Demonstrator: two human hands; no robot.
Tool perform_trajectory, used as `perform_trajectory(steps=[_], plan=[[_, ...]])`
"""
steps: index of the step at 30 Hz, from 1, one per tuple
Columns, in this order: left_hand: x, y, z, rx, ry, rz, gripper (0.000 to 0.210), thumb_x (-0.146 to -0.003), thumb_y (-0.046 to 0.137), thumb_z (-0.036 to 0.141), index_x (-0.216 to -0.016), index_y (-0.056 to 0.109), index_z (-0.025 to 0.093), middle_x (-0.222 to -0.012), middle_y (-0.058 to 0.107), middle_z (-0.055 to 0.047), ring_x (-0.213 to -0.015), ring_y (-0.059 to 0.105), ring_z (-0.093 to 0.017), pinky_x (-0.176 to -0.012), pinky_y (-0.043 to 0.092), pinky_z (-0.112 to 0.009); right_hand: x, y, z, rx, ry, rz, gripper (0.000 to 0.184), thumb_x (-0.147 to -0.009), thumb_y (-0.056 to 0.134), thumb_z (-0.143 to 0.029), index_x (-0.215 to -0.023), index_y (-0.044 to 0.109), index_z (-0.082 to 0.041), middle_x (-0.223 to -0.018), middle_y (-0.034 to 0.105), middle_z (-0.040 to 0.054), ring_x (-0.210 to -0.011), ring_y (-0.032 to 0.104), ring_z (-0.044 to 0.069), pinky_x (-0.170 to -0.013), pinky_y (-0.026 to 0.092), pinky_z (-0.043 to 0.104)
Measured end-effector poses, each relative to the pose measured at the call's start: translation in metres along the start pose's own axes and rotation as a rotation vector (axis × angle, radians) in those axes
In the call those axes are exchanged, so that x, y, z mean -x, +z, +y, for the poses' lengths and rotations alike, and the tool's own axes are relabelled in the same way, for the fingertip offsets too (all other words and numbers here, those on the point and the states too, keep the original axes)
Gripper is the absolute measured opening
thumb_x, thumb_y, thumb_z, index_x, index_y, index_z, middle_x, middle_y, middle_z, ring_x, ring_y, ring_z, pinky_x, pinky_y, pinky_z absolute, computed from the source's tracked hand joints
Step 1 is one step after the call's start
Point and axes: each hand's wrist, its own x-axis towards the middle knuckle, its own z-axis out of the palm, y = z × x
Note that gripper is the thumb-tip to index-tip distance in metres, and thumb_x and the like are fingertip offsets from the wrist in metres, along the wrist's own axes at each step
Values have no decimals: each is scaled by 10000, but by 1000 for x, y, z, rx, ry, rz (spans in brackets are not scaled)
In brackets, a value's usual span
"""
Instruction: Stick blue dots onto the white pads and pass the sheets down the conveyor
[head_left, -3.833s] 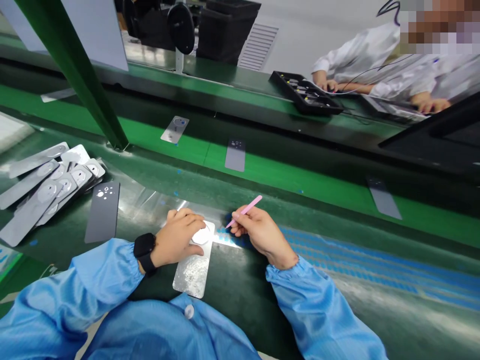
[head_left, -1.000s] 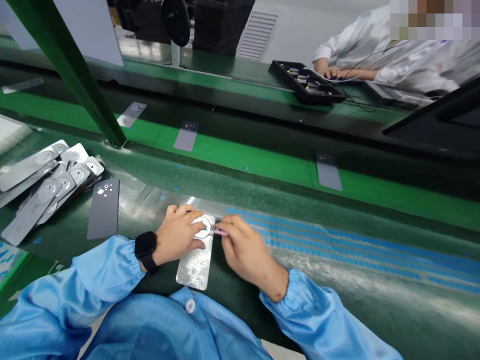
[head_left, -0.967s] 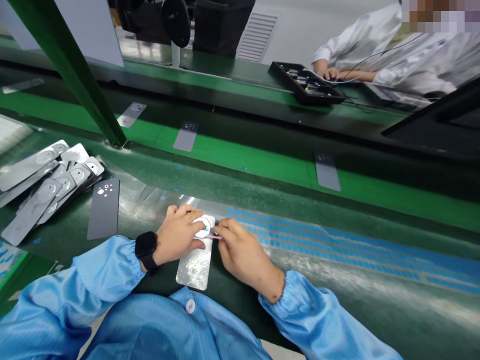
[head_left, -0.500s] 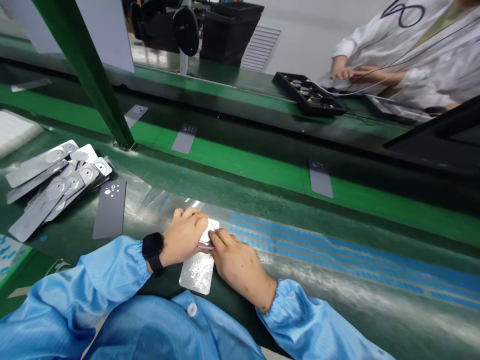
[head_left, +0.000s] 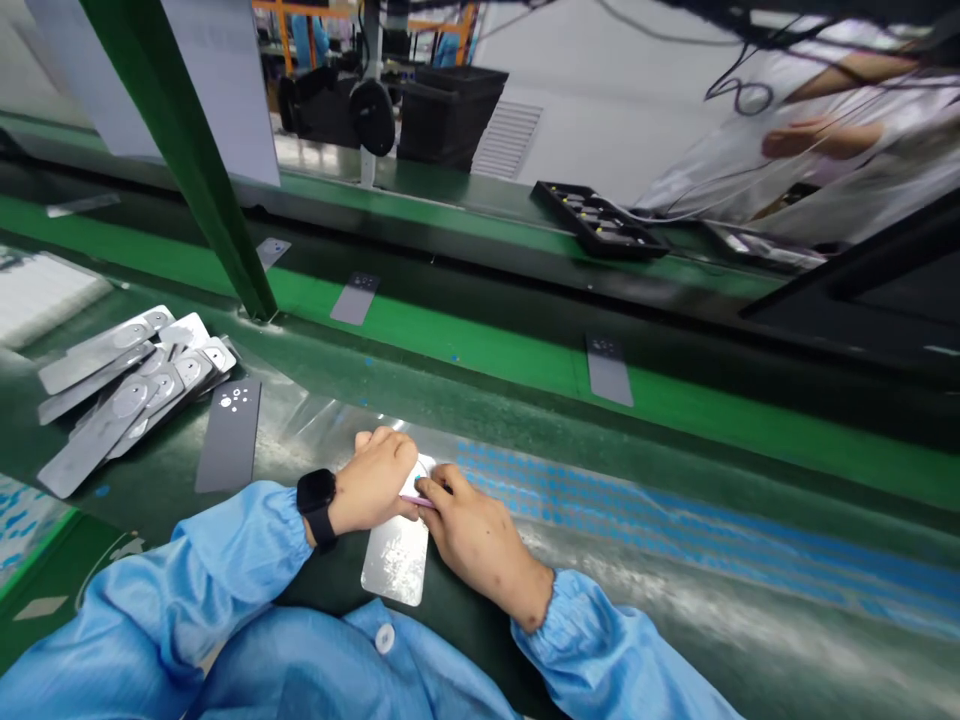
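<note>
A silver phone back cover (head_left: 394,562) lies in front of me, its upper end partly hidden by my hands. My left hand (head_left: 376,478), with a black watch at the wrist, is closed around the cover's upper left side. From the right, my right hand (head_left: 480,528) is closed with its fingertips at the cover's white upper part (head_left: 424,466). A thin pink stick-like thing (head_left: 417,500) shows between the two hands, seemingly in my right fingers; its kind is unclear. At my right fingertip is a small blue dot (head_left: 418,479).
Left lie a pile of silver phone covers (head_left: 135,395) and a dark grey cover (head_left: 229,435). A sheet of blue dots (head_left: 600,505) stretches rightward. Grey covers (head_left: 609,370) lie on the green belt beyond. A green post (head_left: 184,160) stands left; a person sits across, near a black tray (head_left: 600,220).
The view has tilted upward, so the scene sits slightly lower. My right index finger has bent and shifted on the cover's upper part, and a blue dot now shows at its tip.
</note>
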Motion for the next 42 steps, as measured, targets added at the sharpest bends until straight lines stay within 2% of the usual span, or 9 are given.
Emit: perform_trajectory(steps=[5, 9, 13, 19, 23, 29, 36, 39, 42], plan=[[4, 9, 3, 57, -4, 121, 642, -486, 917, 311, -936, 484, 164, -1078, 509, -93, -1008, 495, -280, -829, 423, -427, -10, 5, 8, -439, 185, 187, 548, -742, 596, -119, -1277, 479, -143, -1082, 632, 116, -943, 640, 234, -834, 508, 362], [6, 6, -1, 71, 38, 429, 461, -637, 807, 260, -962, 487, 192, -1068, 475, -85, -998, 475, -267, -828, 429, -439, -45, -8, 22, -789, 255, 188, 292, -745, 571, -210, -1027, 602, -139, -709, 628, 16, -643, 612, 187, -614, 493, 301], [-16, -47, -18, -7, -136, 687, 229, -803, 608, 243, -991, 486, 195, -1079, 484, -98, -1050, 467, -268, -886, 413, -446, -118, -58, 48, -863, 375, 316, 190, -746, 562, -254, -883, 625, -139, -581, 574, -13, -487, 536, 153, -457, 389, 246], [-101, -136, -74, -193, -597, 463, 318, -839, 600, 279, -1127, 497, 193, -1201, 515, -123, -1141, 499, -272, -941, 422, -391, -202, -124, 92, -634, 448, 542, 78, -670, 679, -193, -703, 620, -154, -623, 608, 57, -733, 626, 246, -623, 420, 294], [-143, -142, -121, -196, -742, 325, 422, -815, 669, 342, -1162, 524, 150, -1157, 570, -133, -1078, 558, -289, -867, 486, -432, -179, -123, 104, -560, 453, 579, 82, -651, 694, -189, -677, 618, -174, -671, 637, 62, -719, 621, 241, -650, 413, 307], [-155, -132, -153, -206, -736, 222, 332, -908, 579, 348, -1174, 556, 151, -1162, 587, -87, -998, 603, -210, -844, 530, -407, -101, -111, 107, -559, 355, 475, 85, -676, 647, -279, -696, 655, -197, -629, 629, 3, -573, 550, 169, -573, 392, 285], [-134, -170, -128, -172, -619, 400, 280, -898, 565, 342, -1104, 604, 156, -1067, 646, -83, -956, 624, -211, -835, 507, -364, -53, -106, 96, -1191, 320, 462, 287, -595, 712, -436, -644, 685, -154, -563, 545, 13, -445, 375, 99, -423, 304, 262], [-100, -185, -105, -103, -572, 487, 275, -836, 508, 214, -1070, 651, 184, -934, 701, -56, -888, 653, -209, -744, 485, -266, -43, -104, 89, -1406, 242, 519, 389, -552, 782, -513, -625, 697, -141, -647, 597, 61, -529, 476, 128, -483, 404, 280], [-50, -171, -75, 29, -504, 513, 406, -791, 442, 217, -1150, 624, 166, -887, 705, -25, -774, 656, -180, -630, 476, -239, -36, -96, 82, -1379, 219, 543, 487, -551, 778, -621, -626, 697, -146, -559, 548, 21, -514, 467, 118, -484, 408, 266]])
